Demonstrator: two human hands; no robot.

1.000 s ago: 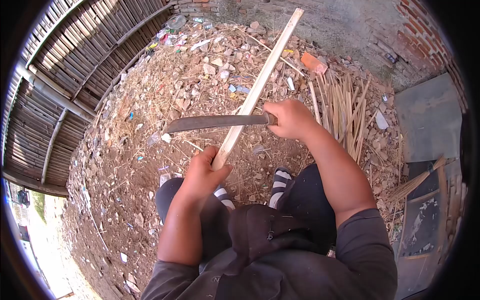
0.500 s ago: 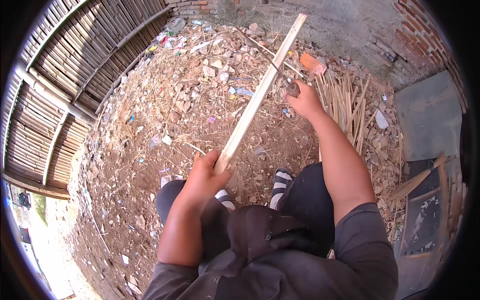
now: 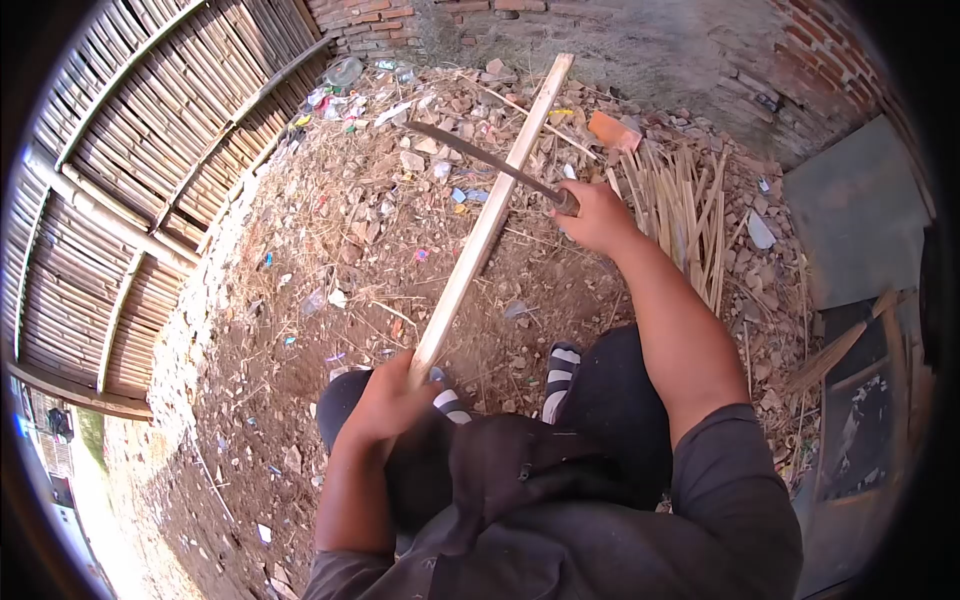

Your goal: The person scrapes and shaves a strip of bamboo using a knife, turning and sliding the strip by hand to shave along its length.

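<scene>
My left hand [image 3: 385, 398] is closed round the lower end of a long pale wooden strip [image 3: 470, 258], which slants up and away to the right. My right hand [image 3: 597, 215] grips the handle of a machete [image 3: 480, 155]. Its dark blade crosses the upper part of the strip and points to the upper left. Whether the blade touches the wood cannot be told. My left fingers are partly hidden and slightly blurred.
A pile of split strips [image 3: 680, 215] lies at the right on rubble-strewn ground, near an orange block [image 3: 613, 131]. A bamboo wall [image 3: 150, 140] stands at the left, a brick wall [image 3: 640, 50] ahead, grey panels [image 3: 855, 215] at the right.
The strip's far end has come lower and to the left, and my left hand has moved down towards my knee. The machete has swung and now lies across the strip, pointing upper left.
</scene>
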